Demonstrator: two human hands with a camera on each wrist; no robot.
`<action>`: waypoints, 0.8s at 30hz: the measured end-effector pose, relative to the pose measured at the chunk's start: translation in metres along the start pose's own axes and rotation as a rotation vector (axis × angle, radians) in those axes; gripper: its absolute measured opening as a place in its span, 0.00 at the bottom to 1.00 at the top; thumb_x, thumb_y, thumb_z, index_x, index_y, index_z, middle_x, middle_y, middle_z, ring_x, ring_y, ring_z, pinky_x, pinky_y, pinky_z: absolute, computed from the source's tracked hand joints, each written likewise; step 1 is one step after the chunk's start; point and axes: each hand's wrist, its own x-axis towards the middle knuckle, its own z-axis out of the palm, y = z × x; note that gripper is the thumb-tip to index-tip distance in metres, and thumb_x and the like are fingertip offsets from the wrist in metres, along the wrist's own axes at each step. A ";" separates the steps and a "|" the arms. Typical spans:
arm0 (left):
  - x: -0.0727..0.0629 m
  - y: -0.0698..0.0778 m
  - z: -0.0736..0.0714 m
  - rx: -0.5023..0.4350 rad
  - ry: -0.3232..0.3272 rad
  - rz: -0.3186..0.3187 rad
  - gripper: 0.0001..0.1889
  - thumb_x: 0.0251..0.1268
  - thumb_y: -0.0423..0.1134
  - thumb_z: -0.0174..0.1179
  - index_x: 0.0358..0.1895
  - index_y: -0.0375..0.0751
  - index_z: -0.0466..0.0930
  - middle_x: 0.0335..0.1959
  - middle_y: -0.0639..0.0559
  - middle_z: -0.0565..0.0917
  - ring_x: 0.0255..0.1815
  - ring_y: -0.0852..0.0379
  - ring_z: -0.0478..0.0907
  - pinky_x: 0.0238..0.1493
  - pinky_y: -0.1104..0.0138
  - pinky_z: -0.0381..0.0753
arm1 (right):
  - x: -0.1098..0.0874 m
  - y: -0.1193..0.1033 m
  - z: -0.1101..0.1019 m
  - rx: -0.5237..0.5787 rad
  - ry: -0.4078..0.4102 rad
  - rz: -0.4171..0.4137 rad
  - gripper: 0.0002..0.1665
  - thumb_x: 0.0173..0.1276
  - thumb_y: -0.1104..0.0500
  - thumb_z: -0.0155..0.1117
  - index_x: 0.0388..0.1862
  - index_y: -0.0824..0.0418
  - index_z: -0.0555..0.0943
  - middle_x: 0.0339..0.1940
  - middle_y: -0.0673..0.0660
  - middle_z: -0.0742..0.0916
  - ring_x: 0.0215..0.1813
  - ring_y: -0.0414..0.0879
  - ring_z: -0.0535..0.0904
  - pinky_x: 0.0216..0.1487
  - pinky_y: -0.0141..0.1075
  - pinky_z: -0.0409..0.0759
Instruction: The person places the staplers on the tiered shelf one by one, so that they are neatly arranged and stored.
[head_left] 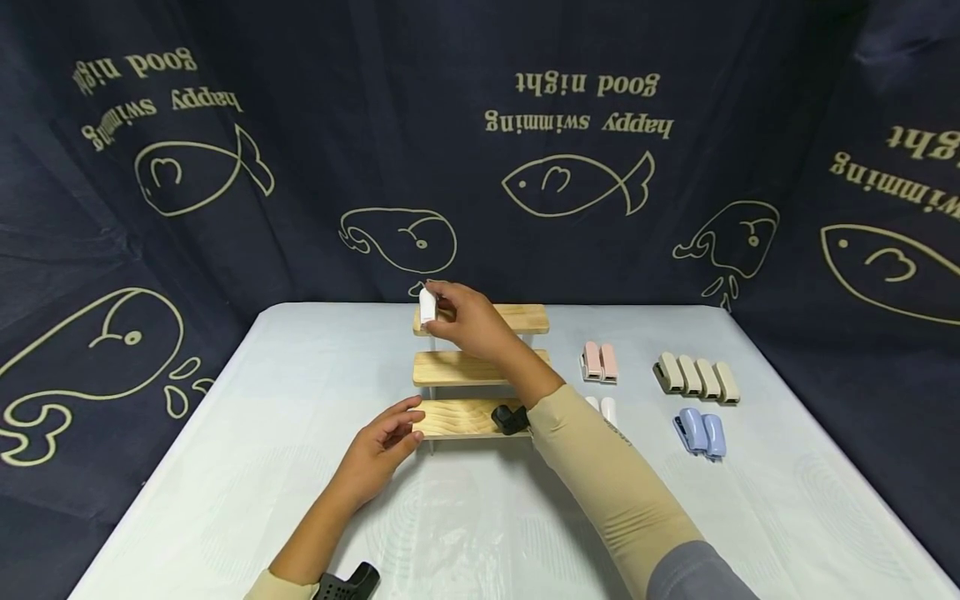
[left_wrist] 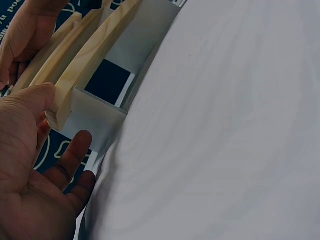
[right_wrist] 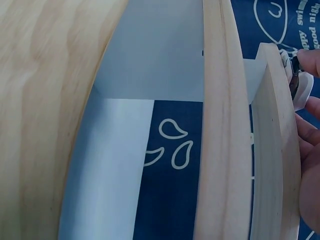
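Note:
A small white stapler (head_left: 427, 307) is pinched between the fingers and thumb of my right hand (head_left: 474, 323), at the left end of the top wooden shelf (head_left: 525, 318). In the right wrist view the same stapler (right_wrist: 302, 90) stands by that shelf's end, its dark metal part showing. My left hand (head_left: 375, 454) is at the left end of the lowest shelf (head_left: 457, 418), fingers loosely spread. Seen from the left wrist, its thumb (left_wrist: 40, 95) touches the board's end, and the other fingers extend beside the clear side support (left_wrist: 100, 112).
Right of the three-step stand are two pink staplers (head_left: 600, 362), a row of several beige staplers (head_left: 697, 378) and two blue staplers (head_left: 702, 432). Two white staplers (head_left: 608, 410) are partly hidden by my right sleeve (head_left: 600, 475). A dark curtain (head_left: 465, 150) hangs behind the table.

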 end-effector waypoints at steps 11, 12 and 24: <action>0.001 -0.006 0.002 0.021 0.005 -0.014 0.15 0.69 0.30 0.62 0.57 0.30 0.80 0.69 0.40 0.72 0.56 0.45 0.77 0.54 0.68 0.79 | -0.001 0.001 -0.004 0.038 -0.008 0.036 0.38 0.68 0.57 0.70 0.74 0.58 0.67 0.67 0.54 0.76 0.64 0.46 0.76 0.55 0.30 0.79; 0.002 -0.011 0.002 0.022 0.006 -0.013 0.15 0.70 0.31 0.62 0.57 0.32 0.80 0.69 0.42 0.72 0.56 0.46 0.77 0.54 0.69 0.79 | -0.002 0.001 -0.005 0.047 -0.008 0.042 0.38 0.68 0.57 0.70 0.74 0.58 0.67 0.67 0.53 0.76 0.64 0.46 0.76 0.55 0.30 0.79; 0.002 -0.020 0.001 0.009 0.007 -0.029 0.16 0.68 0.40 0.65 0.56 0.41 0.82 0.69 0.52 0.73 0.55 0.55 0.78 0.53 0.70 0.78 | -0.029 0.004 -0.026 -0.026 0.095 -0.037 0.29 0.69 0.54 0.68 0.68 0.55 0.75 0.64 0.50 0.79 0.61 0.45 0.77 0.59 0.41 0.77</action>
